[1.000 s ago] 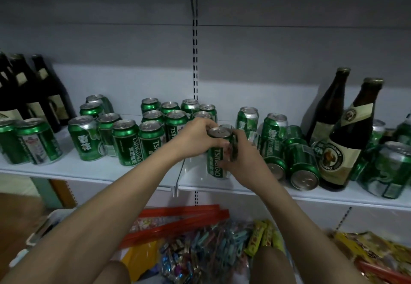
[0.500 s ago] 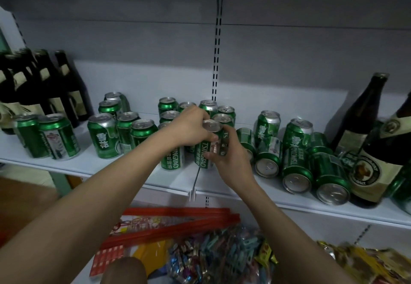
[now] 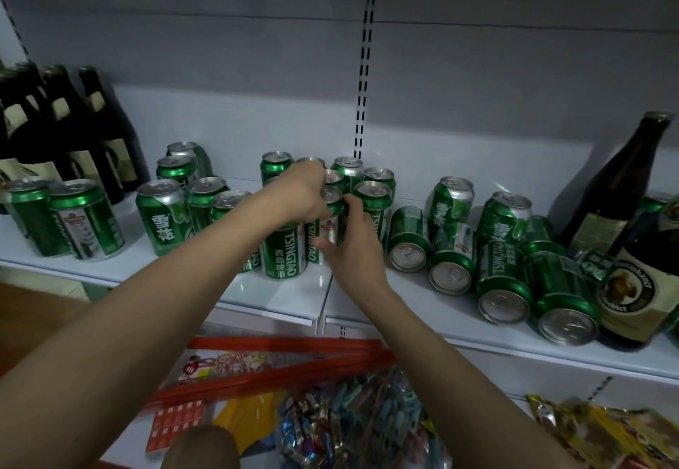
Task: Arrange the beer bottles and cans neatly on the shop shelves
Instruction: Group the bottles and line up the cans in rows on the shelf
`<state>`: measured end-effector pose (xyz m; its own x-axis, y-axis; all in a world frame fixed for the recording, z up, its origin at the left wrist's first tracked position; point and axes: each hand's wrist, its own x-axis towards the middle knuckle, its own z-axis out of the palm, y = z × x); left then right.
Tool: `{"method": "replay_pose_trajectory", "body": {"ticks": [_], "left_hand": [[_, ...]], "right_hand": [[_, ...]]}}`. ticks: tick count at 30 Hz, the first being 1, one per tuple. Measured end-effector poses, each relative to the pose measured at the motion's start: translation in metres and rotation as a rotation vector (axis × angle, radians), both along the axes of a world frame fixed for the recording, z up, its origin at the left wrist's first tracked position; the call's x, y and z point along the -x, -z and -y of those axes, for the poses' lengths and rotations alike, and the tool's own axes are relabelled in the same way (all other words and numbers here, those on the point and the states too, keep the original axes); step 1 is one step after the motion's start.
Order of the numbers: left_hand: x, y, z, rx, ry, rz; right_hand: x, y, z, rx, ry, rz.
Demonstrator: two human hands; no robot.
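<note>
your left hand (image 3: 301, 193) and right hand (image 3: 352, 244) both clasp the upright green aluminium tsingtao beer can (image 3: 325, 228), its long axis vertical. it stands near the white shelf's (image 3: 279, 296) front edge, touching the upright cans (image 3: 284, 248) on its left.

"tsingtao" on upright green can (image 3: 284, 253).

Green-and-silver cans (image 3: 283, 248) on white shelf (image 3: 279, 294), dark brown bottles (image 3: 610, 189) with cream labels right of cans
</note>
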<state>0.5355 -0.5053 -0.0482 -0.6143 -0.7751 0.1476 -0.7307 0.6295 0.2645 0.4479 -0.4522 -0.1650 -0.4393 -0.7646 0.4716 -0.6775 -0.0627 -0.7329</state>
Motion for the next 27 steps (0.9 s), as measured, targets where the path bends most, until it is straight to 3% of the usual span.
{"method": "replay_pose_trajectory", "body": {"ticks": [6,9,13,17,22,27], "left_hand": [[0.0,0.008,0.007,0.007,-0.029,-0.047],[0.002,0.021,-0.001,0.153,-0.032,-0.125],[0.009,0.043,-0.032,0.414,0.093,-0.51],[0.034,0.082,-0.054,0.321,0.251,-0.715],[0.064,0.129,-0.061,0.191,0.232,-0.676],[0.07,0.14,-0.05,0.101,0.203,-0.597]], "right_hand": [[0.0,-0.003,0.003,-0.071,-0.004,-0.072],[0.006,-0.007,-0.009,-0.121,-0.063,-0.116],[0.032,-0.026,-0.043,0.046,-0.061,-0.128],[0.073,-0.054,-0.068,0.057,0.052,-0.165],[0.117,-0.07,-0.058,-0.304,0.039,-0.374],[0.127,-0.07,-0.049,-0.614,-0.071,-0.586]]}}
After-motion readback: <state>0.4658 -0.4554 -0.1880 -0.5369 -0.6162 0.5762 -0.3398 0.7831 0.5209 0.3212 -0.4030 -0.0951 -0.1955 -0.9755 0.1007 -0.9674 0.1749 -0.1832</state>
